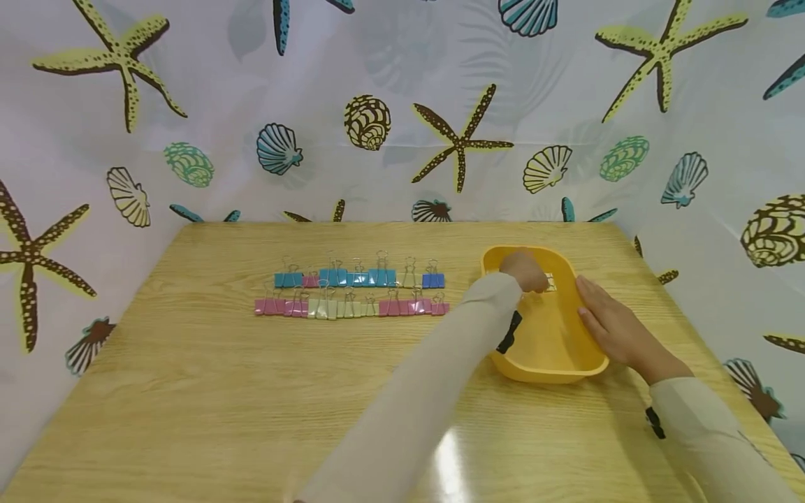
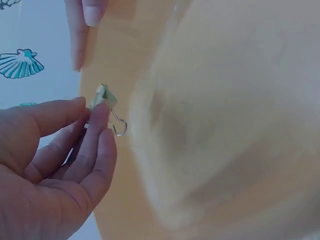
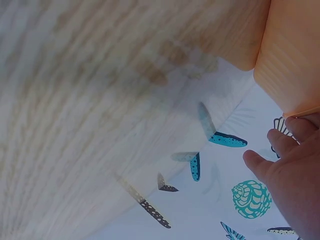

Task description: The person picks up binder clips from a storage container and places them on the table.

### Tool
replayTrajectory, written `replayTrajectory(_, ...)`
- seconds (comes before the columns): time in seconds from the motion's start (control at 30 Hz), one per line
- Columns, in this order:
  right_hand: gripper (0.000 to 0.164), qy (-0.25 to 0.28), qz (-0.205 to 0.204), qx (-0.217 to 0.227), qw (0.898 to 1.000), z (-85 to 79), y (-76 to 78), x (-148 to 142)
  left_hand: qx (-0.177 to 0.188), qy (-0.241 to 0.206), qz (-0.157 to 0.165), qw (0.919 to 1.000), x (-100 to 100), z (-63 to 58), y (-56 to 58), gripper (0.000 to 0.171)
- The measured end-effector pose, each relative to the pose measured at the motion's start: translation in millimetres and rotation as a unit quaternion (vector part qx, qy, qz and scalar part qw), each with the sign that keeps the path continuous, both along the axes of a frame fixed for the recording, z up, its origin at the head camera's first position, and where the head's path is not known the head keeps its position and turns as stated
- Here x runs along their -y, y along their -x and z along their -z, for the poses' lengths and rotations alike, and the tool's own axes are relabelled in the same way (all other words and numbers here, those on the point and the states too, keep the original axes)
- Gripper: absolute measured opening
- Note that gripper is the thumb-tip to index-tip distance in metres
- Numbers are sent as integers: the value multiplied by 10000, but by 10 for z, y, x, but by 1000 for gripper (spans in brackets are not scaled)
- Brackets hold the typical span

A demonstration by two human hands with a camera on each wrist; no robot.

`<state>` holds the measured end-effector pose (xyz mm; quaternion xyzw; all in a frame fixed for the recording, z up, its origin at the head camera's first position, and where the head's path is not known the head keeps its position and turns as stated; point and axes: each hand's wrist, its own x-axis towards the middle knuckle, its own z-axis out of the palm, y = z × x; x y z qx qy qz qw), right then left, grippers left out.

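Note:
My left hand (image 1: 523, 271) reaches down into a yellow plastic tub (image 1: 550, 377) on the right of the table. Between its thumb and fingertips it pinches a pale green binder clip (image 2: 102, 95), whose wire handle sticks out below the fingers in the left wrist view. Close beside this hand, something small and whitish (image 1: 550, 281) shows in the tub's far end. With fairly straight fingers, my right hand (image 1: 619, 332) rests against the tub's right side; the right wrist view has its fingertips (image 3: 257, 162) along the tub's outer edge.
Two rows of binder clips stand left of the tub: a back row with teal clips (image 1: 333, 276) and a blue one (image 1: 433, 280), and a front row of pink clips (image 1: 270, 306) and pale green ones (image 1: 323, 309). A shell-printed cloth (image 1: 402, 175) surrounds the wooden table (image 1: 220, 391).

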<state>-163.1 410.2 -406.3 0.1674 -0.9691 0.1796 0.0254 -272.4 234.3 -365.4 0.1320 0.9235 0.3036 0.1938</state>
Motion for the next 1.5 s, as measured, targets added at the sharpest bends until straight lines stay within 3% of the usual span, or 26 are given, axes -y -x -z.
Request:
replayTrajectory(0.13, 56, 4, -20, 2, 10000, -3, 14, -8, -261, -762, 152, 9966, 59, -44, 38, 20)
replayTrajectory(0.27, 56, -39, -66, 18, 10000, 2, 45, -1, -515, -1348, 455, 9885, 214, -83, 75, 12)
replayTrajectory(0.37, 56, -28, -74, 48, 10000, 13, 47, 21, -397, -2130, 513, 9749, 409, -81, 95, 13)
replayTrajectory(0.5, 56, -50, -55, 83, 9999, 33, 31, 33, -162, -3042, 534, 9510, 705, -66, 173, 19)
replayTrajectory(0.6, 56, -83, -48, 78, 9999, 50, 28, 27, -274, -3261, 542, 9434, 931, -51, 272, 14)
replayTrajectory(0.77, 56, 4, -43, 45, 10000, 64, 22, 25, -650, -3302, 542, 9401, 1357, -31, 376, 13)
replayTrajectory(0.93, 58, 89, -35, 110, 9999, 69, 23, 38, -621, -3550, 475, 9316, 1787, -7, 411, 20)
replayTrajectory(1.03, 58, 102, -84, 119, 9998, 70, 37, 48, -587, -3527, 389, 9331, 2064, 12, 406, 21)
replayTrajectory(1.3, 58, 113, -8, 133, 9998, 41, 24, 35, -875, -2951, 9, 9514, 2856, 73, 413, 15)
replayTrajectory(1.5, 59, 128, -14, 182, 9998, 30, -2, 13, -1065, -2567, -386, 9598, 3568, 63, 409, 22)
